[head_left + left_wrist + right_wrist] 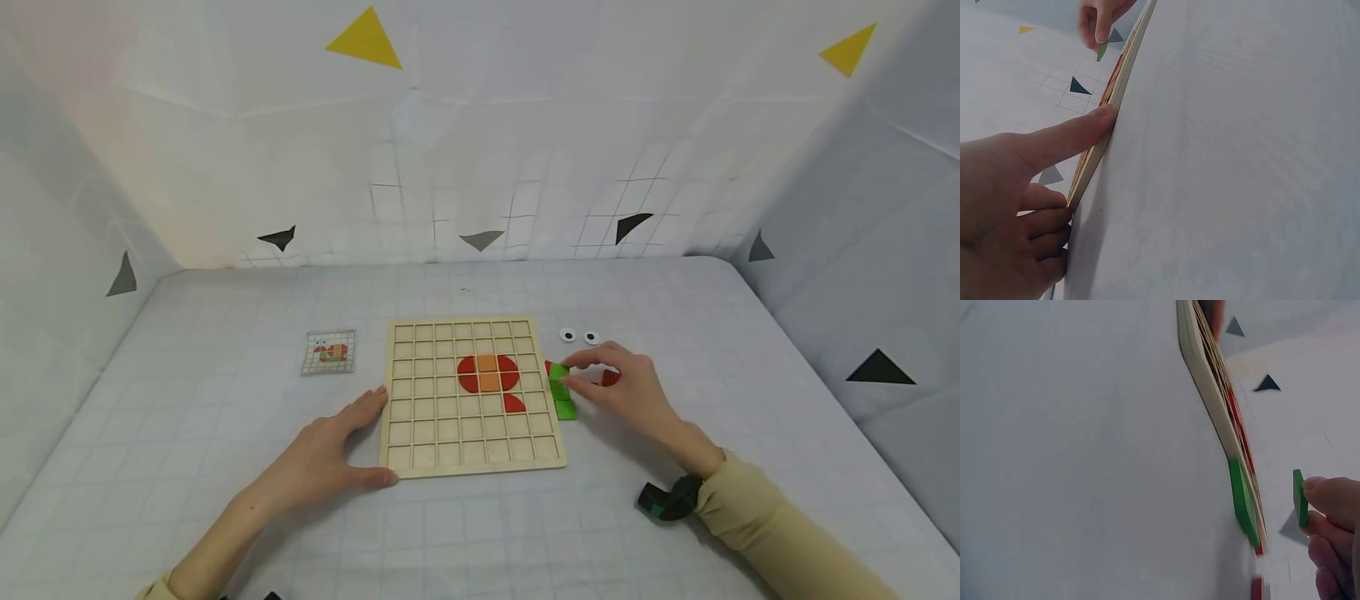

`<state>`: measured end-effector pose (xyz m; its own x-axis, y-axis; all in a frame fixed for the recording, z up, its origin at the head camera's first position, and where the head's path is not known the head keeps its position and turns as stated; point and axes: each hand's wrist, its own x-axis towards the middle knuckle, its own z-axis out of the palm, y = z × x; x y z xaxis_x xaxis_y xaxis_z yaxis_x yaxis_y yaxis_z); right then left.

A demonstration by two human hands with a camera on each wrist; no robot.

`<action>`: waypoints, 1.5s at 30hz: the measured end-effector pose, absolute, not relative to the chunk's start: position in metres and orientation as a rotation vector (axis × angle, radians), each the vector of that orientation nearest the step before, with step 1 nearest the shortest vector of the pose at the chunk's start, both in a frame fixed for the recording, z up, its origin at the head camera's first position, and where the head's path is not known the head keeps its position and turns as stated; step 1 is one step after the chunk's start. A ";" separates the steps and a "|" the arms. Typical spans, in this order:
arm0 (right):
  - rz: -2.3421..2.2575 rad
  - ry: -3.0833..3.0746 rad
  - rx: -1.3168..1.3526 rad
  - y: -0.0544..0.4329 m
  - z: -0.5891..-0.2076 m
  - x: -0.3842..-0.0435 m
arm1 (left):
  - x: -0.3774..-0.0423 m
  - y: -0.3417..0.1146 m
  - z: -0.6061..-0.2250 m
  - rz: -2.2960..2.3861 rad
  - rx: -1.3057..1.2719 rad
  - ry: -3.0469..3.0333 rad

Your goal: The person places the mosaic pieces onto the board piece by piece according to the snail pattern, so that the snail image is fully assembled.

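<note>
Green in the right hand (633, 393): a tile (1299, 499), pinched narrow between thumb and fingers, standing near edge-on in the right wrist view, held clear of the surface (480, 542). Just by those fingertips, other green tiles (566, 410), lying beside the board (432, 387) along the edge nearest the right hand. Behind the same fingers, partly covered, a red piece (611, 378); past the knuckles, farther from the body, two eye discs (567, 335).

Left hand (330, 457) spread wide, with thumb and fingertips touching the board's near edge on that side. Beyond those fingertips, in the board's grid, orange tiles (488, 372) between rounded red ends (467, 375); one row closer to the body, a red quarter (513, 404). Past the left fingers and apart from them, a picture card (328, 352).

Likely risks: dropping the tile from so slim a pinch, through loosened fingers or a snag on the board's rim; knocking the green tiles askew by dipping the right fingertips too low; sweeping the red piece away with the curled fingers; nudging the board into the green tiles with too hard a push from the left hand.
</note>
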<state>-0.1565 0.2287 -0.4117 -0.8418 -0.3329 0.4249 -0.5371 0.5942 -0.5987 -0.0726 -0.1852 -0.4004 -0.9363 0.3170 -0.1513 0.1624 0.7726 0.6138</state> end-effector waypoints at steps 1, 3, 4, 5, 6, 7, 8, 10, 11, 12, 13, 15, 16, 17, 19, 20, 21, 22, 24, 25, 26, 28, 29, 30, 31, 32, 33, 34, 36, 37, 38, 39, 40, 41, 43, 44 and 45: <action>1.106 -2.555 0.736 0.224 -0.411 -0.155 | -0.073 -0.185 -0.401 0.910 0.377 2.722; 1.125 -2.553 0.777 0.214 -0.412 -0.153 | -0.073 -0.185 -0.401 0.910 0.385 2.726; 1.132 -2.552 0.793 0.209 -0.412 -0.153 | -0.073 -0.185 -0.401 0.910 0.389 2.728; 1.140 -2.552 0.807 0.205 -0.412 -0.152 | -0.072 -0.185 -0.401 0.909 0.391 2.729; 1.151 -2.554 0.818 0.201 -0.413 -0.151 | -0.072 -0.185 -0.401 0.908 0.393 2.730; 1.157 -2.554 0.829 0.197 -0.413 -0.151 | -0.072 -0.185 -0.401 0.908 0.393 2.730; 1.169 -2.552 0.843 0.193 -0.414 -0.150 | -0.072 -0.185 -0.401 0.910 0.391 2.729; 1.190 -2.543 0.866 0.186 -0.414 -0.149 | -0.072 -0.185 -0.401 0.909 0.385 2.730; 1.196 -2.543 0.874 0.182 -0.415 -0.149 | -0.072 -0.185 -0.401 0.911 0.381 2.729; 1.208 -2.539 0.886 0.179 -0.416 -0.149 | -0.072 -0.185 -0.401 0.913 0.379 2.728; 1.221 -2.534 0.897 0.176 -0.416 -0.148 | -0.072 -0.185 -0.401 0.913 0.377 2.728; 1.233 -2.522 0.915 0.171 -0.419 -0.148 | -0.072 -0.184 -0.401 0.911 0.375 2.729; 1.244 -2.519 0.920 0.169 -0.419 -0.147 | -0.072 -0.184 -0.401 0.911 0.375 2.729; 1.247 -2.517 0.924 0.167 -0.420 -0.147 | -0.072 -0.184 -0.401 0.911 0.374 2.729; 1.251 -2.509 0.935 0.163 -0.423 -0.147 | -0.073 -0.184 -0.401 0.907 0.372 2.731; 1.240 -2.506 0.940 0.162 -0.425 -0.146 | -0.073 -0.183 -0.401 0.908 0.370 2.730; 1.232 -2.500 0.949 0.161 -0.426 -0.146 | -0.073 -0.183 -0.401 0.907 0.370 2.730; 1.226 -2.499 0.955 0.161 -0.427 -0.145 | -0.073 -0.183 -0.401 0.908 0.369 2.729; 1.204 -2.495 0.975 0.160 -0.429 -0.145 | -0.073 -0.183 -0.401 0.906 0.368 2.729; 1.192 -2.488 0.992 0.159 -0.430 -0.145 | -0.073 -0.183 -0.401 0.905 0.369 2.730; 1.184 -2.482 1.007 0.159 -0.431 -0.145 | -0.073 -0.183 -0.401 0.905 0.368 2.730; 1.169 -2.467 1.031 0.159 -0.433 -0.145 | -0.072 -0.183 -0.400 0.904 0.368 2.730; 1.155 -2.453 1.048 0.159 -0.434 -0.146 | -0.072 -0.184 -0.400 0.904 0.366 2.730; 1.143 -2.436 1.071 0.158 -0.436 -0.146 | -0.072 -0.184 -0.400 0.904 0.365 2.730; 1.136 -2.419 1.093 0.158 -0.436 -0.147 | -0.072 -0.184 -0.400 0.904 0.362 2.729; 1.126 -2.405 1.108 0.158 -0.437 -0.147 | -0.072 -0.185 -0.400 0.903 0.360 2.729; 1.118 -2.390 1.124 0.157 -0.437 -0.147 | -0.072 -0.185 -0.400 0.902 0.361 2.729; 1.112 -2.376 1.140 0.157 -0.438 -0.147 | -0.072 -0.185 -0.400 0.903 0.361 2.729; 1.101 -2.361 1.162 0.157 -0.438 -0.147 | -0.072 -0.185 -0.399 0.905 0.365 2.729; 1.098 -2.357 1.166 0.156 -0.438 -0.147 | -0.072 -0.185 -0.399 0.906 0.365 2.729; 1.094 -2.354 1.168 0.156 -0.438 -0.147 | -0.072 -0.185 -0.399 0.908 0.368 2.729; 1.095 -2.354 1.171 0.157 -0.439 -0.147 | -0.072 -0.185 -0.400 0.910 0.370 2.728; 1.094 -2.350 1.172 0.157 -0.439 -0.147 | -0.072 -0.185 -0.400 0.911 0.370 2.726; 1.093 -2.348 1.174 0.157 -0.440 -0.147 | -0.072 -0.185 -0.400 0.910 0.370 2.726; 1.096 -2.338 1.178 0.158 -0.441 -0.148 | -0.072 -0.185 -0.400 0.910 0.366 2.724; 1.098 -2.336 1.176 0.158 -0.442 -0.149 | -0.072 -0.185 -0.401 0.911 0.366 2.723; 1.100 -2.332 1.175 0.159 -0.442 -0.149 | -0.072 -0.185 -0.401 0.911 0.366 2.723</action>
